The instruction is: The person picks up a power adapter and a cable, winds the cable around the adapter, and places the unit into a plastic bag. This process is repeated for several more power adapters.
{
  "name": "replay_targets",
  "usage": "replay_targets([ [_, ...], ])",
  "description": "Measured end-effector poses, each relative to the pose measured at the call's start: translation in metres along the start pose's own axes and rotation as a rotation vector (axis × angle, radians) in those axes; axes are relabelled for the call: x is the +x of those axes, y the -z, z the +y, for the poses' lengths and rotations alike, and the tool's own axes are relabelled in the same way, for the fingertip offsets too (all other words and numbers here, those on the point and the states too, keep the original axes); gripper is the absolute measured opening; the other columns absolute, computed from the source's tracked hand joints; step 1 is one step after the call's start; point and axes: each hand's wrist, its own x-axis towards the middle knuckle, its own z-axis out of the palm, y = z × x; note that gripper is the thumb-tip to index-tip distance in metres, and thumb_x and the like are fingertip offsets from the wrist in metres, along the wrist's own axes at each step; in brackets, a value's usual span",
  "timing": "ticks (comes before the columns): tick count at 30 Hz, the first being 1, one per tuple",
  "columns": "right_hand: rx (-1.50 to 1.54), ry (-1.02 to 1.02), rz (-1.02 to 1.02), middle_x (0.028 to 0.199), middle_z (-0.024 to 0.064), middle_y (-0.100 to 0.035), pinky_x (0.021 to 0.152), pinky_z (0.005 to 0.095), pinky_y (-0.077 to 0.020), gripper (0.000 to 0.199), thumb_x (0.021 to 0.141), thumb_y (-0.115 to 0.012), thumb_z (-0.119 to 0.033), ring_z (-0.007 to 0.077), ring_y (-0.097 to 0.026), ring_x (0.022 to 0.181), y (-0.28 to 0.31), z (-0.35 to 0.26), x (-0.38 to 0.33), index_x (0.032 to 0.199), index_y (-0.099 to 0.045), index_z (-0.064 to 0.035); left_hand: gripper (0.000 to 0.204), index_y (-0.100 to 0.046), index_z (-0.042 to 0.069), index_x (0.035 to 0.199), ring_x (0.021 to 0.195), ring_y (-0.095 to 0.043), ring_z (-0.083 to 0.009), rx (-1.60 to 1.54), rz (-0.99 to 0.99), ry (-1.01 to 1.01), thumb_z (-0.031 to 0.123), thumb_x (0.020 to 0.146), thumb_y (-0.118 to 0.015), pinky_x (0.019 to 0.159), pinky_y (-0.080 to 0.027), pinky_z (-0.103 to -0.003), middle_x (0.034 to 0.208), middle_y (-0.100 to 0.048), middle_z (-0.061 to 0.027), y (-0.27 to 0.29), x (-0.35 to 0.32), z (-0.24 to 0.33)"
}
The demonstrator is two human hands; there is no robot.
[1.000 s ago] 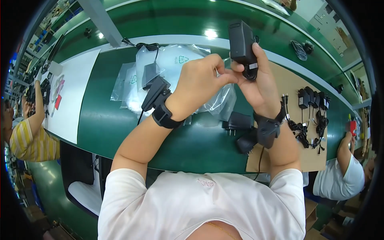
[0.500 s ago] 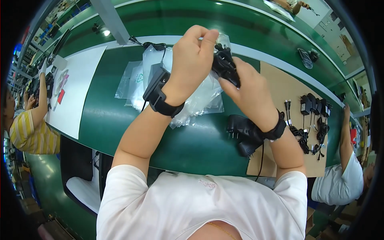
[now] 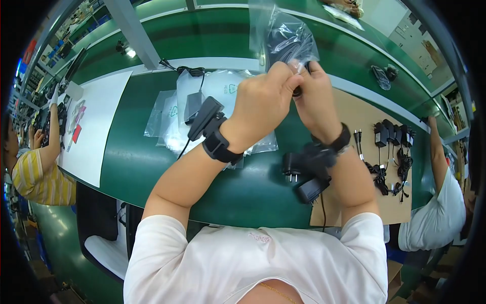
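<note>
Bagging seems in hand

Flat bags (image 3: 215, 82) lie at ten o'clock. Toward one o'clock, the left hand (image 3: 263, 101) seemingly pinches a clear bag (image 3: 273, 25); a black adapter (image 3: 289, 43), apparently inside it, sits in the right hand (image 3: 319, 104). Next move likely calls for steady grip.

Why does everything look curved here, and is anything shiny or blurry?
In the head view, the fisheye lens bows the long pale grey rail and leaves the corners black; also in the head view, glare streaks the crinkled clear plastic bag at the left hand and right hand; again in the head view, the black wrist-worn device looks slightly smeared, perhaps from motion.
</note>
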Motion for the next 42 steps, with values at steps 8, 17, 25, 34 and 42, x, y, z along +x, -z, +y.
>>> replay_targets([
  [8, -0.178, 0.373, -0.078, 0.091, 0.0038, -0.056, 0.062, 0.0246, -0.0456, 0.033, 0.081, -0.061, -0.012, 0.0128, -0.054, 0.075, -0.002, 0.008, 0.009, 0.11, -0.048, -0.0026, 0.014, -0.055, 0.004, 0.076, 0.049, -0.054, -0.0294, -0.154, 0.091, 0.032, 0.014, 0.078, -0.063, 0.044, -0.042, -0.033, 0.059, -0.055, -0.0127, -0.017, -0.01, 0.038],
  [17, -0.522, 0.104, -0.149, 0.078, 0.0055, -0.057, 0.05, 0.0224, -0.0432, 0.03, 0.082, -0.057, -0.019, 0.0109, -0.055, 0.061, -0.02, -0.016, -0.015, 0.105, -0.051, -0.0003, 0.056, -0.055, -0.001, 0.102, 0.089, -0.052, -0.0233, -0.047, -0.027, 0.201, 0.049, 0.076, -0.061, 0.08, -0.041, -0.034, 0.093, -0.056, -0.0139, 0.056, 0.057, -0.05],
  [25, -0.637, 0.516, -0.068, 0.085, 0.0078, -0.057, 0.06, 0.0288, -0.0431, 0.026, 0.086, -0.052, -0.016, 0.0132, -0.053, 0.072, -0.017, 0.017, -0.003, 0.105, -0.049, 0.0015, 0.042, -0.049, 0.0, 0.092, 0.07, -0.048, -0.007, -0.801, 0.202, 0.614, 0.042, 0.09, -0.044, 0.061, -0.041, -0.023, 0.078, -0.054, -0.0032, -0.016, -0.007, -0.024],
  [34, -0.587, 0.384, -0.22, 0.098, 0.0198, -0.052, 0.075, 0.0369, -0.0415, 0.031, 0.085, -0.051, -0.016, 0.0344, -0.05, 0.08, -0.009, 0.021, 0.009, 0.11, -0.047, 0.0022, 0.027, -0.054, 0.001, 0.098, 0.073, -0.054, -0.0081, -1.221, -0.197, 0.928, 0.025, 0.085, -0.058, 0.065, -0.044, -0.024, 0.084, -0.058, -0.0021, 0.029, 0.003, -0.043],
  [42, -1.309, 0.847, -0.329, 0.091, 0.0196, -0.052, 0.073, 0.0431, -0.0386, 0.033, 0.077, -0.057, -0.017, 0.0369, -0.049, 0.084, -0.01, 0.027, 0.026, 0.103, -0.051, 0.002, 0.02, -0.058, 0.004, 0.095, 0.078, -0.057, -0.0108, -1.297, -0.092, 0.901, 0.014, 0.079, -0.063, 0.071, -0.046, -0.025, 0.089, -0.06, -0.0029, 0.037, -0.009, -0.057],
])
